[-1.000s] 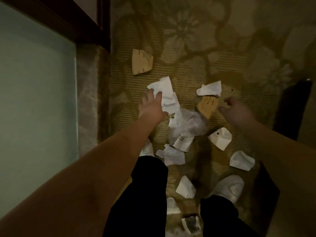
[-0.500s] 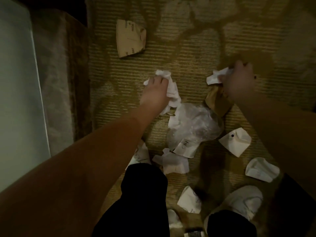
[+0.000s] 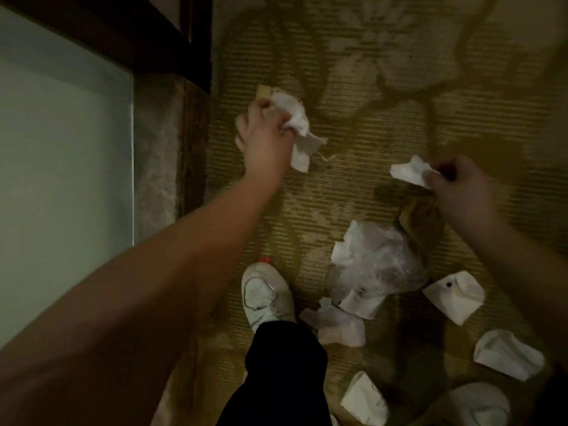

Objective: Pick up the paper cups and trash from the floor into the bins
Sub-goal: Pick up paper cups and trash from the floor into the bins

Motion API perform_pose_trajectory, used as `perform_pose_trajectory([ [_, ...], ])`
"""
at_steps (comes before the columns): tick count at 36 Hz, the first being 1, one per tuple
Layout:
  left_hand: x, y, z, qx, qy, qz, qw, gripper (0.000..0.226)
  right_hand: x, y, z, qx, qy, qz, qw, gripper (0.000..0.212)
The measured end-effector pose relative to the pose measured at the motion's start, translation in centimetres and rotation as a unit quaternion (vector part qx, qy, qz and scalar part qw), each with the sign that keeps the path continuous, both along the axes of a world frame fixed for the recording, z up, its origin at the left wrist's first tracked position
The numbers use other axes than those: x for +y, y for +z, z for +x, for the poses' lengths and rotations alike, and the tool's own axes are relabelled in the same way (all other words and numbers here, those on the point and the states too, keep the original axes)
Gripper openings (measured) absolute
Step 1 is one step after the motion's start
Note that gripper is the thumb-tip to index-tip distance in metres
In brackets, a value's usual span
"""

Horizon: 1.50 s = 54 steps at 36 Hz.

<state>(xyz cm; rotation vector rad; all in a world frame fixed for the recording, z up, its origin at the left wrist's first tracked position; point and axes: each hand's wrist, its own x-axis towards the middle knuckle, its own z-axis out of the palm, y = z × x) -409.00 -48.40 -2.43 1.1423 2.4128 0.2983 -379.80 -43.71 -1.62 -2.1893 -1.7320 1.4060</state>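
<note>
A crumpled white paper (image 3: 299, 133) is gripped in the left hand (image 3: 264, 139), above a brown cup (image 3: 264, 91) on the carpet (image 3: 384, 124). The right hand (image 3: 461, 192) pinches another white paper (image 3: 410, 172). More flattened cups (image 3: 453, 295) and a plastic bag (image 3: 381, 262) lie near the white shoe (image 3: 266, 296).

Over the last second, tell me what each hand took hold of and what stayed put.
The left hand gripped the crumpled white paper and carried it up-left to the brown cardboard piece. The right hand pinched the small white paper scrap and lifted the tan paper cup. The clear plastic bag stayed.
</note>
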Motion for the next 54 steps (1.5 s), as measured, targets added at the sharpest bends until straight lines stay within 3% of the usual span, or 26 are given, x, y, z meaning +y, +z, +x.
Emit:
perform_pose_trajectory([
  [3,1.5,-2.0,-3.1,-0.022,0.037,-0.034,0.999,0.032,-0.7,0.4,1.5,-0.013,-0.015,-0.005,1.000,0.025],
  [7,2.2,-4.0,-4.3,-0.062,0.012,-0.079,0.995,0.032,-2.2,0.3,3.7,-0.030,-0.052,-0.031,0.998,0.034],
  [10,2.5,-4.2,-3.7,-0.070,0.087,-0.047,0.993,0.027,-3.5,-0.3,5.3,-0.046,-0.073,-0.078,0.993,0.042],
  [13,2.5,-4.0,-3.3,-0.099,0.153,-0.009,0.983,0.042,-4.5,-1.0,5.6,-0.058,-0.060,-0.102,0.991,0.050],
  [15,2.1,-4.7,-3.1,-0.206,0.228,0.038,0.951,0.047,-5.0,-1.7,6.0,-0.067,-0.065,-0.107,0.990,0.054],
  [17,0.5,-5.2,-3.4,-0.045,0.067,-0.071,0.994,0.043,-5.1,-2.3,5.6,-0.069,-0.059,-0.105,0.990,0.055],
  [18,0.7,-5.1,-3.9,-0.023,0.063,-0.093,0.993,0.042,-5.0,-2.6,5.2,-0.069,-0.052,-0.106,0.991,0.056],
  [22,2.8,-4.5,-4.5,-0.072,0.104,-0.152,0.980,0.042,-4.4,-3.4,4.4,-0.096,-0.043,-0.093,0.990,0.054],
  [25,2.3,-4.0,-3.9,-0.054,-0.040,-0.203,0.977,0.041,-4.5,-3.9,4.6,-0.167,0.037,-0.066,0.983,0.051],
  [28,1.2,-3.9,-3.6,-0.056,-0.037,-0.183,0.981,0.045,-4.5,-3.9,4.5,-0.193,0.070,-0.033,0.978,0.063],
  [30,0.2,-3.8,-3.0,-0.057,-0.050,-0.139,0.987,0.053,-4.3,-3.9,4.4,-0.181,0.107,-0.017,0.977,0.058],
  [34,-1.2,-2.3,-1.1,-0.183,0.152,-0.009,0.971,0.039,-3.0,-3.6,4.5,-0.210,0.204,-0.041,0.955,0.054],
  [37,-2.7,-0.6,0.4,-0.240,0.167,0.012,0.956,0.048,-2.3,-3.0,5.0,-0.205,0.231,-0.068,0.949,0.050],
  [44,-9.7,4.8,5.1,-0.308,0.063,-0.097,0.944,0.051,-4.5,0.9,8.6,-0.038,0.037,-0.126,0.991,0.048],
  [50,-14.6,7.0,9.5,-0.360,0.043,-0.185,0.913,0.040,-8.9,4.4,14.0,-0.043,-0.066,-0.144,0.986,0.045],
  [54,-15.6,7.8,11.7,-0.325,0.013,-0.218,0.920,0.048,-12.0,5.9,17.3,-0.034,-0.127,-0.158,0.979,0.044],
])
